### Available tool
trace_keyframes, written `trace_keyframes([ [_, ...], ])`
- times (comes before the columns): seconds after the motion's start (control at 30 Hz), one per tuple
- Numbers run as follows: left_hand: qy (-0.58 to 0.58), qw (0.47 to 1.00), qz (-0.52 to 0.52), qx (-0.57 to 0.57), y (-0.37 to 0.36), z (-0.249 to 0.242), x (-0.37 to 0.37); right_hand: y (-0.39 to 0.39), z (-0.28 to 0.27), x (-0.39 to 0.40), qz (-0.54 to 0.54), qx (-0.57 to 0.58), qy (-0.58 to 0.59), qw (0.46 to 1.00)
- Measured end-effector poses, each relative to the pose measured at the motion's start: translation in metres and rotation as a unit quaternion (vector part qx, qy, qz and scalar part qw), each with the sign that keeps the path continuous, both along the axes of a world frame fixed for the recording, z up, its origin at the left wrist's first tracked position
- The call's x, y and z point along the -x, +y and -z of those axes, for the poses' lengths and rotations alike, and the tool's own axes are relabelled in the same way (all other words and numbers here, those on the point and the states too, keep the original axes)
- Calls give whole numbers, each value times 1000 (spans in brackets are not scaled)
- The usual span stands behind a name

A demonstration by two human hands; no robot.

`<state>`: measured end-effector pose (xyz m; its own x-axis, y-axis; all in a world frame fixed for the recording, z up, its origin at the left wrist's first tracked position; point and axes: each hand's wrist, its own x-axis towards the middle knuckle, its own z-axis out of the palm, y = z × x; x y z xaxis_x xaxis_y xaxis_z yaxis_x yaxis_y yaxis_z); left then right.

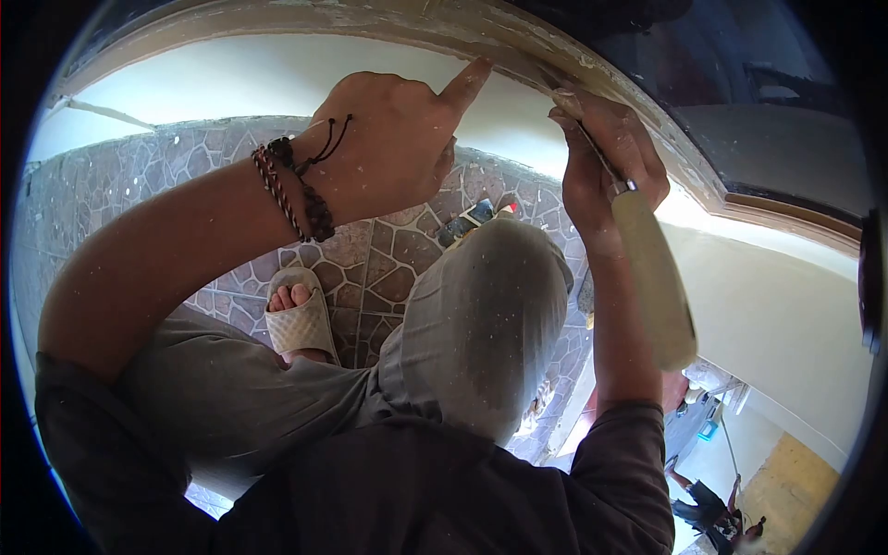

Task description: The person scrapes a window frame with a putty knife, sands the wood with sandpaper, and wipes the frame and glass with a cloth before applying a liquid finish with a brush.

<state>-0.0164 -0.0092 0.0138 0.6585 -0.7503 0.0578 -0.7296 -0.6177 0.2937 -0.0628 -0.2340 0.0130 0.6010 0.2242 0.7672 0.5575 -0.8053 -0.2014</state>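
Note:
My left hand [393, 143] has its index finger stretched out, the fingertip at the lower edge of the worn wooden window frame [407, 20]. The other fingers of that hand are curled, and nothing shows in them. On its wrist are braided bracelets [294, 190]. My right hand [615, 153] grips a scraper-like tool by its thin metal part, with the pale handle [655, 277] hanging down past my wrist. The tip of the tool is close to the frame, beside my thumb; its exact contact is hard to make out.
Dark glass [740, 102] lies beyond the frame. Below is a stone-patterned floor [222, 166] with pale specks. My knee [490, 314] and sandalled foot [301, 314] are beneath my hands. A small dark and yellow object [467, 222] lies by the knee. Another person [717, 518] is at lower right with a long pole.

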Motion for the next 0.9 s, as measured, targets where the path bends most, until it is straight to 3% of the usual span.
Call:
trace_keyframes([
  [0.33,-7,1000,20,6,5,1,4,38,-15,-14,-54,2,-27,998],
  [0.53,39,999,25,-22,0,-4,2,10,-23,13,3,54,66,996],
  [0.8,21,1000,22,7,-5,-4,4,3,-22,10,14,-5,113,993],
  [0.9,16,999,22,22,-3,-3,3,-5,-12,5,-1,-104,128,986],
])
